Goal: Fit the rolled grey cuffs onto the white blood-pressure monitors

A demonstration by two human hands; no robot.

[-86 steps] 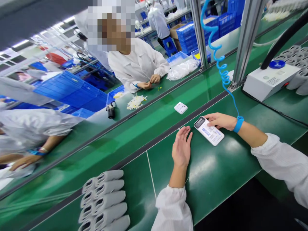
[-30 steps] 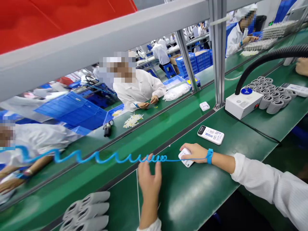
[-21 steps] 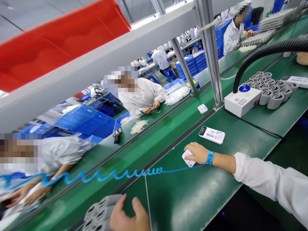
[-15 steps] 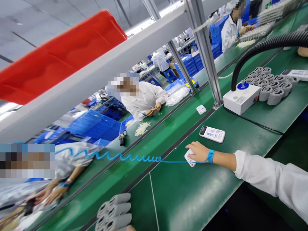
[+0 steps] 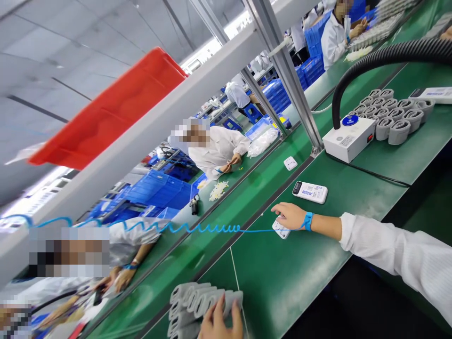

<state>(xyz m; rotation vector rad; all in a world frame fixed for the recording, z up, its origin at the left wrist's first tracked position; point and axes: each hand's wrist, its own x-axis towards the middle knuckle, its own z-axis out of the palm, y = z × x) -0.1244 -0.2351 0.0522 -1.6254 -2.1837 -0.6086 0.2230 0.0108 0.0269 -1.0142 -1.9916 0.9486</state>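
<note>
At the bottom of the head view, my left hand [image 5: 221, 321] reaches onto a cluster of rolled grey bands [image 5: 197, 299]. Its fingers are apart and touch the nearest rolls; a firm grip cannot be made out. My right hand [image 5: 291, 216] wears a blue wrist strap [image 5: 308, 221] with a coiled blue cord [image 5: 197, 230]. Its fingers are stretched, spread over a small white square piece [image 5: 281, 231] with dark marks, partly covering it. Just beyond lies a white oblong device [image 5: 310, 192] with a dark end and blue print.
A white box [image 5: 349, 141] with a black hose [image 5: 353, 70] stands right, beside more grey rolls [image 5: 391, 115]. Another white square piece [image 5: 290, 163] lies on the green belt [image 5: 247, 188]. A metal post [image 5: 289, 75] rises behind. Co-workers sit across the belt.
My left hand has come further into view, from the bottom edge onto the grey rolls. My right hand stays by the white square piece. The camera view has shifted.
</note>
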